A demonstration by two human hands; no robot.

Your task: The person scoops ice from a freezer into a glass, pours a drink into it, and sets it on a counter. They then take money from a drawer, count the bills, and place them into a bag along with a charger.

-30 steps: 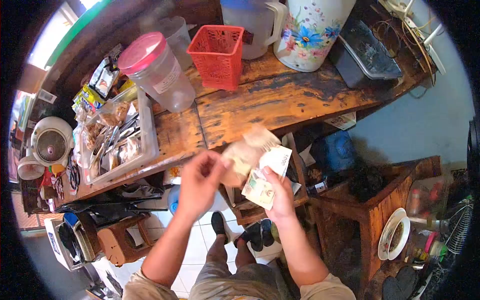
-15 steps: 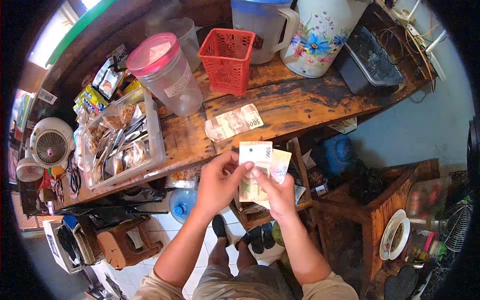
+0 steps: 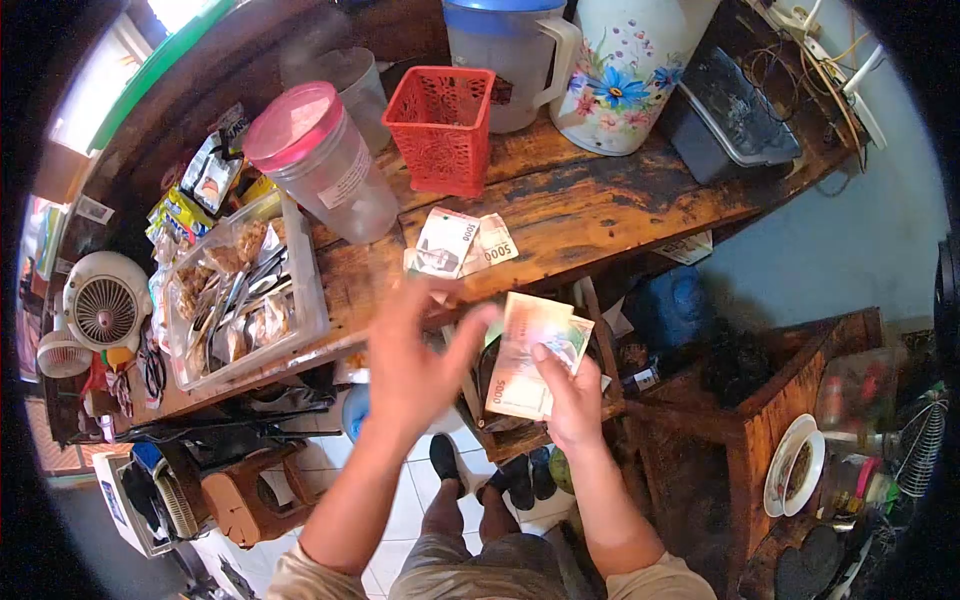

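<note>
My right hand (image 3: 572, 395) grips a small stack of banknotes (image 3: 530, 350) below the front edge of the wooden counter (image 3: 600, 205). My left hand (image 3: 420, 355) is spread open with fingers apart, just under two banknotes (image 3: 455, 245) lying on the counter, one on top of the other. The upper note marked 5000 (image 3: 440, 243) sits just above my fingertips; whether they touch it is unclear.
On the counter stand a red basket (image 3: 440, 125), a pink-lidded plastic jar (image 3: 315, 160), a blue-lidded jug (image 3: 505, 55), a floral container (image 3: 625, 70), a dark box (image 3: 730, 110) and a clear tray of snack packets (image 3: 245, 285). A small fan (image 3: 100, 305) is at left, a wooden stool (image 3: 245, 490) below.
My left hand drew a note from the stack in my right hand and laid it over the note on the counter, and its fingers have spread open.
</note>
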